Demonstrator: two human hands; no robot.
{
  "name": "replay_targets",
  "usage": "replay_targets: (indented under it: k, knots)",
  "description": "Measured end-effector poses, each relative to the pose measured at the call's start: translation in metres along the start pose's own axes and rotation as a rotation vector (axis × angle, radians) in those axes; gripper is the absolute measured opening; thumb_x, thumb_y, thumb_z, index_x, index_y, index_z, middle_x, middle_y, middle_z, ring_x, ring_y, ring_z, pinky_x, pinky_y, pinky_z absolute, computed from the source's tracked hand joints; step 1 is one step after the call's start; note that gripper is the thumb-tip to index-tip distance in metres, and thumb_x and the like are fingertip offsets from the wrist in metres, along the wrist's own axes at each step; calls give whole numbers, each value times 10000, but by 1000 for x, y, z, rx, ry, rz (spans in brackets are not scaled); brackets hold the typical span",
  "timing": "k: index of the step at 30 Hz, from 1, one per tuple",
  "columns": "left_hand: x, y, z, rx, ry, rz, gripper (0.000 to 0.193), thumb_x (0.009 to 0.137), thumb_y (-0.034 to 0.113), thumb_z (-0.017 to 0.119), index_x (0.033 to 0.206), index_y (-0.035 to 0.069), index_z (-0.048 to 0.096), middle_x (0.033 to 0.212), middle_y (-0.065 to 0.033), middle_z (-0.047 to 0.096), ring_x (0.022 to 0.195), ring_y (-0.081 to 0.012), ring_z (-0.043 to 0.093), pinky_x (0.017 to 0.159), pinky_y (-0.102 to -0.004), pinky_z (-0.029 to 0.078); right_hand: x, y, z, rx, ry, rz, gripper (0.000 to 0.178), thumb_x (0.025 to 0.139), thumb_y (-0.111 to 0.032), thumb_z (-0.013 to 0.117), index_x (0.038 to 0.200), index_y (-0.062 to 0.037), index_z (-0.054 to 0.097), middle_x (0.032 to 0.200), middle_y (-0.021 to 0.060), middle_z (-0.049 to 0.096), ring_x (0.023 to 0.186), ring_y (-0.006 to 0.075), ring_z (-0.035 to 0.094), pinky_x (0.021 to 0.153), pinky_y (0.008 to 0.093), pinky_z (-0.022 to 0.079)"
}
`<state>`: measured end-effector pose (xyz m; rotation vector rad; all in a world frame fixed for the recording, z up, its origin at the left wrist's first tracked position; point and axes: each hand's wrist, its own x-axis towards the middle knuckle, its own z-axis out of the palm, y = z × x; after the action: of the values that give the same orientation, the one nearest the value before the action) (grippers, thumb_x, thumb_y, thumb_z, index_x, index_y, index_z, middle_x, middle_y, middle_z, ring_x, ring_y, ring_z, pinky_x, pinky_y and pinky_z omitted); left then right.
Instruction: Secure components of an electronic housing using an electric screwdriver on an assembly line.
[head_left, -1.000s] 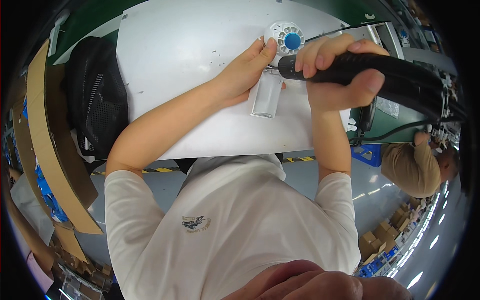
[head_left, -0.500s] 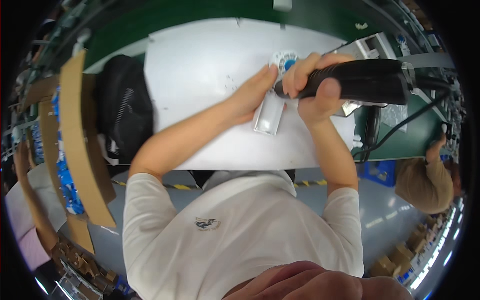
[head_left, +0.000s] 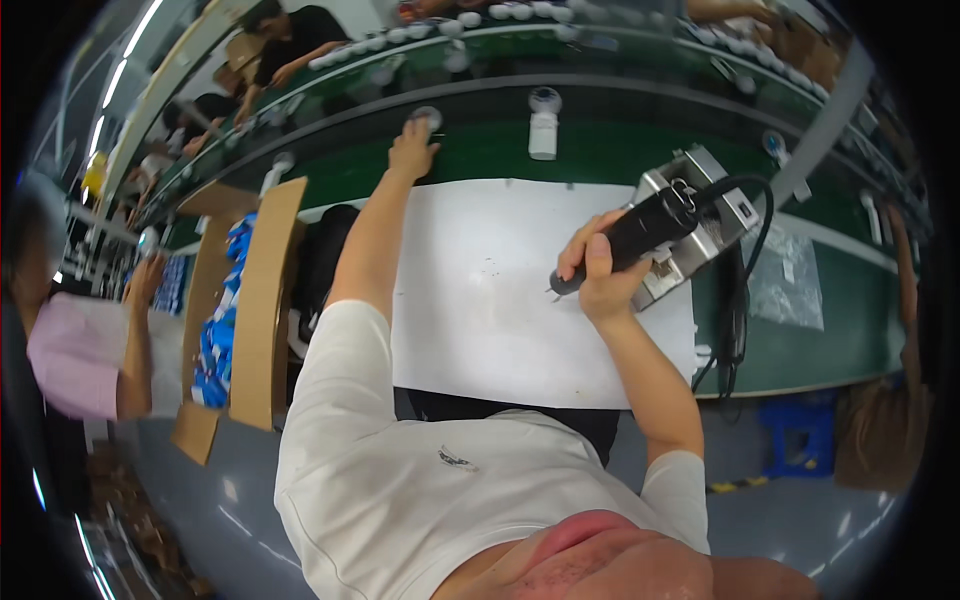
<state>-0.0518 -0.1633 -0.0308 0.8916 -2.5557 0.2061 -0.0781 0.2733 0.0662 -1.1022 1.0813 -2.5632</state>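
My left hand [head_left: 412,150] reaches far out over the green surface. Its fingers are stretched and apart, at a round-headed device [head_left: 428,115] partly hidden behind them; whether they touch it is unclear. Toward the right of the white work sheet [head_left: 470,330], my right hand [head_left: 605,270] is wrapped round a black corded electric screwdriver [head_left: 640,232]. The thin tip points down and left, just over the sheet. A white device with a round head [head_left: 543,135], like a handheld fan, lies beyond the sheet's far edge.
An open metal box [head_left: 672,275] stands beside the screwdriver, whose black cable [head_left: 765,235] loops to the right. A clear plastic bag [head_left: 788,280] lies farther right. At left are a black bag [head_left: 325,250] and a cardboard box [head_left: 262,310] of blue packets. Other people work nearby.
My left hand has left the white device over the sheet and stretched far out to the left. My right hand has drawn the screwdriver nearer. The view has shifted.
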Motion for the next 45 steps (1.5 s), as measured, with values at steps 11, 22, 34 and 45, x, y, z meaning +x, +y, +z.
replay_targets:
  k: [11,22,34,45]
  knots:
    - [-109,142,-59,-497,239,194,238,819,168,555,1034,81,607,1130,-144,560,1042,-339,490,899,-437,394,-15,30,6,-262,-82,66,83,926,-116,495,928,-46,451,553,30,492,393,121,428,402,238,388]
    - [-122,135,-65,-513,151,33,178,844,164,541,943,47,633,991,-137,619,958,-311,524,908,-388,420,-22,30,15,-319,-168,118,128,930,-147,509,927,-32,454,529,26,502,393,122,448,428,232,404]
    - [-7,213,-90,-362,-135,602,258,786,72,572,1035,70,640,1004,-156,594,908,-339,570,812,-406,460,-26,55,-9,-361,85,246,169,824,-30,540,983,-54,489,643,44,520,440,134,454,385,268,409]
    - [89,505,-21,-775,-216,1200,238,887,132,552,1115,89,605,1151,-125,538,1001,-311,581,903,-386,476,-24,43,-15,-275,49,214,135,709,-124,674,746,-54,564,652,26,569,510,121,461,505,211,393]
